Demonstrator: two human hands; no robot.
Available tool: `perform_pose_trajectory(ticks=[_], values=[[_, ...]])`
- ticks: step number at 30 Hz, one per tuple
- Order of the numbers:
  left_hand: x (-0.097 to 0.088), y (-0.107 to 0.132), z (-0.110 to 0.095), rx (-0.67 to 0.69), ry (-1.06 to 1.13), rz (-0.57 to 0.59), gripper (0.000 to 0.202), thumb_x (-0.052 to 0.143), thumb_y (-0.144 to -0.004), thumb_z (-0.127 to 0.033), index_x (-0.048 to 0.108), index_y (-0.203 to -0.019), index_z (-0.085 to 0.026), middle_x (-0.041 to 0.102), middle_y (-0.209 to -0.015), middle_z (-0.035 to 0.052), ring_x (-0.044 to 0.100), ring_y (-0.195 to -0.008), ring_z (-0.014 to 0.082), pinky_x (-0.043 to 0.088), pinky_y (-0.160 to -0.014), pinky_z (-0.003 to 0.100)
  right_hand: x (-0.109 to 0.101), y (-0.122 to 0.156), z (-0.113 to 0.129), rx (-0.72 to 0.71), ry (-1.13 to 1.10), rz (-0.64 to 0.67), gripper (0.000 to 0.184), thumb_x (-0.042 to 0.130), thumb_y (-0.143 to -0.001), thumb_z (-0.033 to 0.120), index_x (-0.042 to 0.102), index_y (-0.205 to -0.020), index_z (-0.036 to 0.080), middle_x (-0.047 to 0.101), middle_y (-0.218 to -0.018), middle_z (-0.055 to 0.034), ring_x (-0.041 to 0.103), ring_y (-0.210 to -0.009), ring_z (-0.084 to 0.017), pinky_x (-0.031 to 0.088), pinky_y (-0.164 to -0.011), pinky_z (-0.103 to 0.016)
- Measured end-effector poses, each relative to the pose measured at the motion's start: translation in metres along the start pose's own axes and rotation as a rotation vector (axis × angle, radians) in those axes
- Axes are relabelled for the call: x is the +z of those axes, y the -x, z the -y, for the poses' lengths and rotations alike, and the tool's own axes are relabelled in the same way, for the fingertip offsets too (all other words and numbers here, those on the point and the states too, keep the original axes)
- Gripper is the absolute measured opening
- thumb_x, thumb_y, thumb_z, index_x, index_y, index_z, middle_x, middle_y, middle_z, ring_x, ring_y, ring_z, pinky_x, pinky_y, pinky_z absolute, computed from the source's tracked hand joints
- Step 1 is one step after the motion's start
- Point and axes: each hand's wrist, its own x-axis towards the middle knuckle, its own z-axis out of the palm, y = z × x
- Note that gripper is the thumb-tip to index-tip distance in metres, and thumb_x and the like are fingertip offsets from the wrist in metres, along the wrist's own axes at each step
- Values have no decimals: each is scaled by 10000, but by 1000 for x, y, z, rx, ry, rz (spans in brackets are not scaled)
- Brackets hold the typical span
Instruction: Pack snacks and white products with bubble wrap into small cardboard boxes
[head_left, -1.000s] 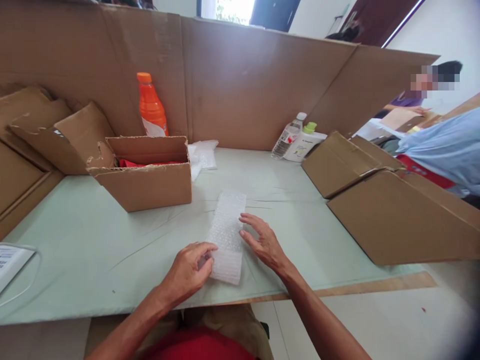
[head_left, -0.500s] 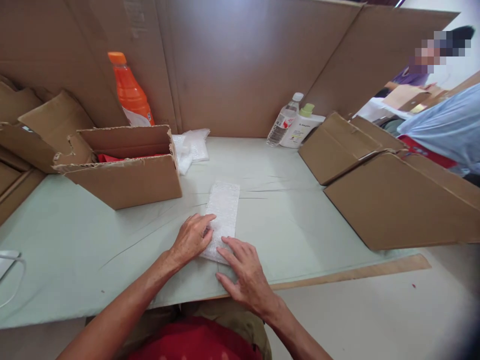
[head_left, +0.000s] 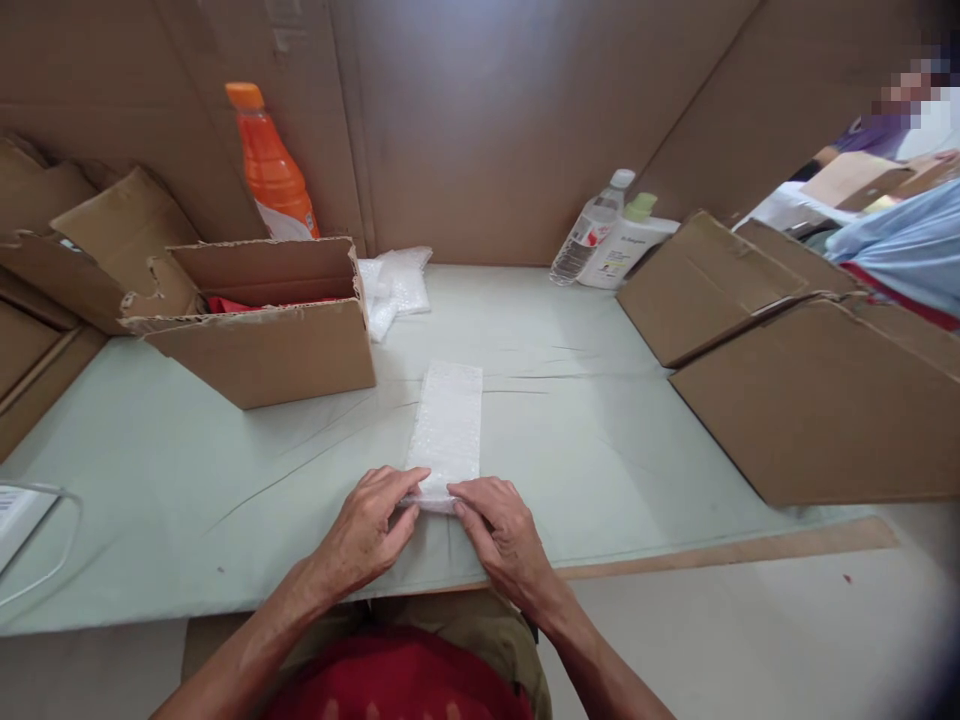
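A long strip of white bubble wrap (head_left: 448, 420) lies flat on the pale green tablecloth (head_left: 600, 420), its near end close to me. My left hand (head_left: 373, 522) pinches the left corner of that near end between thumb and fingers. At the right corner, my right hand (head_left: 501, 525) grips in the same way. Between the hands the near edge looks slightly raised or folded over. Whether anything lies inside the wrap cannot be made out.
An open cardboard box (head_left: 300, 350) with red items inside stands at left, more bubble wrap (head_left: 405, 283) behind it. An orange bottle (head_left: 277, 175), a clear bottle (head_left: 592, 235) and a white bottle (head_left: 622, 250) stand along the back. Cardboard boxes (head_left: 817, 410) line the right; a person is beyond.
My left hand has drawn back toward me to the wrap's near corner. My right hand has closed from spread fingers onto the other corner. The view has shifted slightly.
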Motion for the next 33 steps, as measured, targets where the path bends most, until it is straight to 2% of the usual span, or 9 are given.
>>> perform_pose_trajectory(ticks=[4, 9, 13, 16, 20, 23, 27, 30, 33], values=[[8, -4, 1, -88, 35, -30, 355, 508, -902, -163, 640, -1232, -165, 756, -1022, 83, 693, -888, 190, 555, -829, 335, -3, 1, 1, 37, -51, 8, 215, 542, -979, 148, 652, -1140, 237, 754, -976, -38, 678, -878, -194, 535, -774, -347], [13, -16, 7, -203, 86, -2, 385, 507, -902, -202, 634, -1263, -171, 766, -1092, 76, 722, -910, 189, 566, -833, 318, -10, 11, 4, -56, 135, -164, 299, 586, -931, 116, 617, -1207, 227, 688, -1173, -100, 633, -1078, -235, 512, -886, -403], [16, -27, 10, -215, 51, -10, 387, 506, -901, -197, 628, -1268, -193, 760, -1106, 68, 720, -923, 191, 566, -847, 328, -13, 14, 5, -133, 235, -59, 315, 601, -907, 117, 612, -1206, 216, 671, -1221, -113, 609, -1116, -257, 482, -900, -428], [17, -30, 10, -160, 1, -67, 359, 502, -912, -198, 628, -1248, -182, 734, -1097, 83, 694, -960, 206, 563, -878, 359, -10, 10, 1, -125, 298, 59, 306, 595, -916, 133, 620, -1211, 214, 682, -1250, -109, 599, -1159, -279, 466, -919, -453], [14, -23, 8, -4, -93, -164, 382, 559, -893, -201, 607, -1272, -184, 650, -1263, 130, 598, -1181, 268, 502, -1016, 457, -6, -1, -5, -94, 301, 69, 296, 534, -955, 104, 648, -1198, 229, 721, -1181, -85, 634, -1102, -246, 472, -901, -429], [10, -13, 6, 88, -119, -110, 461, 570, -859, -123, 579, -1314, -192, 644, -1300, 126, 561, -1238, 279, 463, -1057, 484, -6, -7, -8, -94, 233, 44, 282, 526, -965, 115, 662, -1184, 230, 743, -1100, -78, 667, -1001, -228, 485, -855, -409], [5, -2, 1, 84, -57, -66, 442, 517, -863, -70, 602, -1276, -201, 722, -1148, 92, 644, -1084, 240, 512, -955, 423, -11, -9, -5, -26, 58, 40, 227, 546, -966, 147, 670, -1141, 223, 761, -1010, -55, 689, -911, -207, 509, -832, -381], [2, 2, -3, -26, 14, -58, 409, 519, -884, -118, 610, -1275, -200, 747, -1063, 73, 682, -931, 205, 549, -847, 356, -17, -6, 0, 57, -39, 94, 207, 562, -970, 186, 669, -1140, 231, 763, -997, -38, 697, -898, -195, 529, -833, -358], [2, 1, -1, -161, 27, -37, 418, 532, -898, -178, 601, -1309, -194, 751, -1050, 65, 676, -792, 180, 564, -778, 331, -20, -2, 3, 40, 13, 41, 233, 558, -975, 205, 644, -1189, 234, 740, -1095, -66, 683, -996, -216, 522, -863, -381]])
